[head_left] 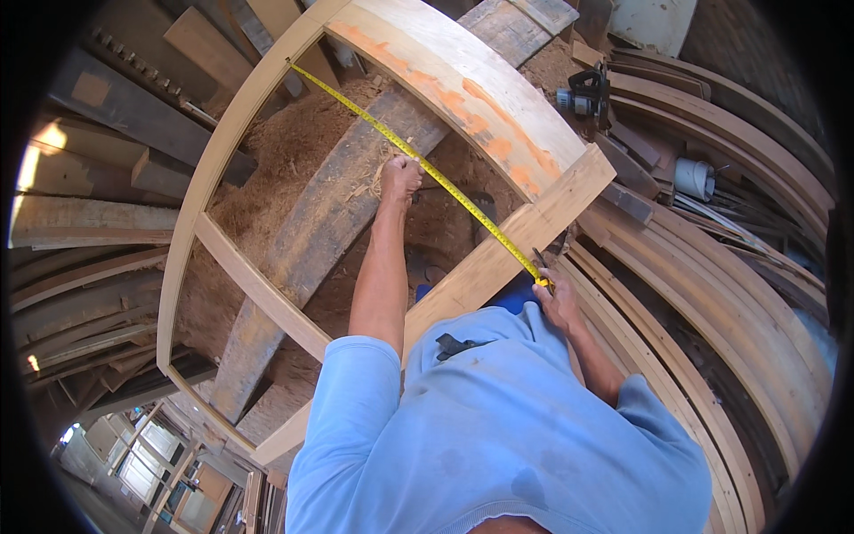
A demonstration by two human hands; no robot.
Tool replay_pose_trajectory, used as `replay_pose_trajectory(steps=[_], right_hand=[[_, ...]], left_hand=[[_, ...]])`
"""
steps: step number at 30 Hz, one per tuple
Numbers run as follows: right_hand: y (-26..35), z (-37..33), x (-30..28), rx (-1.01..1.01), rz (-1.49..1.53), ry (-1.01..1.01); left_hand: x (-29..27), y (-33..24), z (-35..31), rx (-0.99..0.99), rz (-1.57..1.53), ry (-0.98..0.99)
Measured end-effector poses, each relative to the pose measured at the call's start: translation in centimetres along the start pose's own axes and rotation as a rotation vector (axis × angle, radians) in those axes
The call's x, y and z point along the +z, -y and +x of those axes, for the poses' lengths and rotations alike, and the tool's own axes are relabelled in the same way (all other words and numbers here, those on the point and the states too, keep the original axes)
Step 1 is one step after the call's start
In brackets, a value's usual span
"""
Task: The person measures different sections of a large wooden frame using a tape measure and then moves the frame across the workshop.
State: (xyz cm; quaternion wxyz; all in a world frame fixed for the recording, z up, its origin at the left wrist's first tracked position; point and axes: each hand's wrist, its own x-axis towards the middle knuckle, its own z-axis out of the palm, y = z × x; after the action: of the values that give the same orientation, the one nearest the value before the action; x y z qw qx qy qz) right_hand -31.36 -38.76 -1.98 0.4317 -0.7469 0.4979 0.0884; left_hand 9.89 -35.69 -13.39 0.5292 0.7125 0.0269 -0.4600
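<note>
A yellow tape measure blade [463, 200] stretches across a light wooden frame [182, 240]. Its hooked end sits at the frame's far left rail. At the near rail [498, 254], my right hand [560, 301] is closed around the tape measure's yellow end. A thin dark stick-like piece [539, 258] juts up beside those fingers; its kind is unclear. My left hand [401, 178] is closed in a fist over the frame's opening, right beside the blade. Whether those fingers grip anything is hidden. Orange smears mark the frame's wide right panel [480, 93].
Beneath the frame lies a thick weathered plank [329, 196], with sawdust [285, 133] around it. Long boards [712, 276] are stacked on the right, near a power tool [585, 93] and a white bucket [694, 179]. More timber [98, 222] leans at left.
</note>
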Motion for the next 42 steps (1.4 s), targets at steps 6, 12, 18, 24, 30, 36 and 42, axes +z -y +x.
replay_pose_trajectory(steps=[6,12,18,24,30,36,42], right_hand=[[0.1,0.0,0.1,-0.002,-0.005,0.016],[0.3,0.0,0.0,0.027,0.005,0.021],[0.5,0.4,-0.1,0.032,0.028,0.022],[-0.9,1.1,0.6,-0.01,0.063,0.033],[1.0,1.0,0.0,0.011,0.038,-0.015],[0.4,1.2,0.0,-0.01,0.049,-0.06],[0.7,1.7,-0.1,-0.086,0.033,-0.033]], left_hand=[[-0.1,-0.5,0.0,-0.01,0.016,0.008],[0.0,-0.5,0.0,-0.006,0.024,0.013],[-0.1,-0.5,-0.2,-0.031,0.033,0.014],[-0.4,0.6,0.4,0.008,0.002,0.014],[-0.5,0.1,0.2,-0.012,0.059,0.029],[0.2,-0.3,0.1,-0.05,0.114,0.053],[-2.1,2.5,2.7,-0.011,-0.038,0.134]])
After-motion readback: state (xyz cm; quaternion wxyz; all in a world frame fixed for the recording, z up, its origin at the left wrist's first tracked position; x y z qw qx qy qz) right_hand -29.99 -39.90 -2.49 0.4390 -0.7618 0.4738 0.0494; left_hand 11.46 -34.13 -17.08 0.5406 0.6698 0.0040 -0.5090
